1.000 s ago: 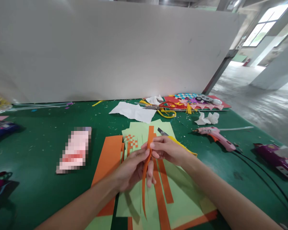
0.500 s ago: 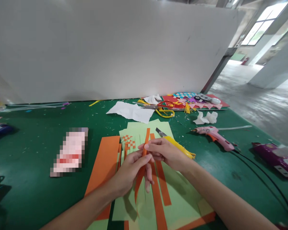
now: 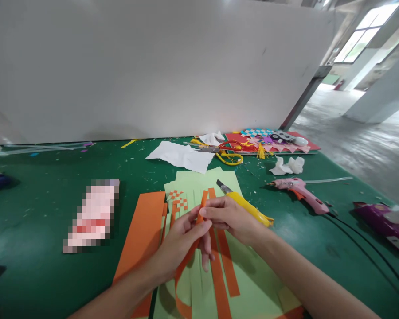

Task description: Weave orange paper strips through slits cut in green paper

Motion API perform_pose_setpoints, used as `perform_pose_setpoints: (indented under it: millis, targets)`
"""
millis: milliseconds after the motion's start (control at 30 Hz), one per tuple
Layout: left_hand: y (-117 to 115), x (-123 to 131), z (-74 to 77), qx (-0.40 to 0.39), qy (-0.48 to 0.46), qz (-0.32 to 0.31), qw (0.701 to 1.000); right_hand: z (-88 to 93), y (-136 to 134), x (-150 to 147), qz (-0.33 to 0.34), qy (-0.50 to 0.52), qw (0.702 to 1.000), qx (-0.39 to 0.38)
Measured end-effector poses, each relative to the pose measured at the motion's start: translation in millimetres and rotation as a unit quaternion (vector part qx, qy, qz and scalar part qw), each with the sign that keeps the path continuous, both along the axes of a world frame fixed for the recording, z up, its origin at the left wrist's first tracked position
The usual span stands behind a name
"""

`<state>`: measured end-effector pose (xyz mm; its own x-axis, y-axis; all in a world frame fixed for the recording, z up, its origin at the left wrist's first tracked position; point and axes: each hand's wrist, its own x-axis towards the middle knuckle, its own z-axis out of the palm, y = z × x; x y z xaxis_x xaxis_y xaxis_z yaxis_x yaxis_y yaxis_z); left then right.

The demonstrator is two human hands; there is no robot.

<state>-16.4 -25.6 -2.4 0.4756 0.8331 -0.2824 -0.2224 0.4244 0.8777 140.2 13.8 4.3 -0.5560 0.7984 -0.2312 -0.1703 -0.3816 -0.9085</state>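
Between my two hands is an orange paper strip [image 3: 183, 270], its short upper end pointing away and its long tail curling down toward me. My left hand [image 3: 186, 239] pinches it between thumb and fingers. The thumb and fingertips of my right hand [image 3: 228, 217] close on the strip just above. Under both hands lie light green paper sheets [image 3: 259, 274] and green strips. More orange strips [image 3: 221, 283] rest to the right of the held one. An orange-and-green woven checkered piece [image 3: 180, 204] sits beyond my left hand.
A yellow utility knife [image 3: 249, 207], blade out, lies right of my hands. Scissors [image 3: 219, 149] and white tissue [image 3: 181, 156] are behind. At right are a pink glue gun [image 3: 301, 190] with its cord and a purple tool [image 3: 384, 221]. Orange sheets [image 3: 141, 239] lie left, beside a blurred pink packet [image 3: 93, 217].
The strip's upper end has slid down toward my hands, and its tail now bows out in a wider curl at lower left. Both hands keep their pinch. The view has shifted slightly.
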Motion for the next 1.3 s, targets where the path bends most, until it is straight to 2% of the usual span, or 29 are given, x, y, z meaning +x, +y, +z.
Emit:
perform_pose_setpoints:
  millis: [300,467,600,700,900,1000,1300]
  targets:
    - [0,0,-7.2,-0.049,0.019,-0.005,0.999,2.1,5,3,-0.058,-0.014,0.998,0.005]
    - [3,-3,-8.5,-0.051,-0.057,-0.022,0.997,-1.3,6,1,-0.050,0.007,0.999,-0.019]
    - [6,-3,-8.8,-0.055,-0.108,-0.020,0.992,-6.7,4,-2,-0.021,0.026,0.999,-0.018]
    - [8,-3,-9.1,-0.060,-0.140,-0.019,0.988,-6.5,4,-2,-0.024,0.024,0.999,-0.015]
    - [9,-5,-9.9,-0.093,-0.143,-0.031,0.985,-2.5,6,1,-0.028,-0.002,0.999,-0.029]
    - [10,-5,-9.6,-0.081,-0.146,-0.043,0.985,-3.1,5,0,-0.026,0.002,0.999,-0.038]
    - [2,-2,-11.8,-0.057,-0.062,-0.043,0.996,-7.2,-1,-10,-0.046,0.041,0.996,-0.066]
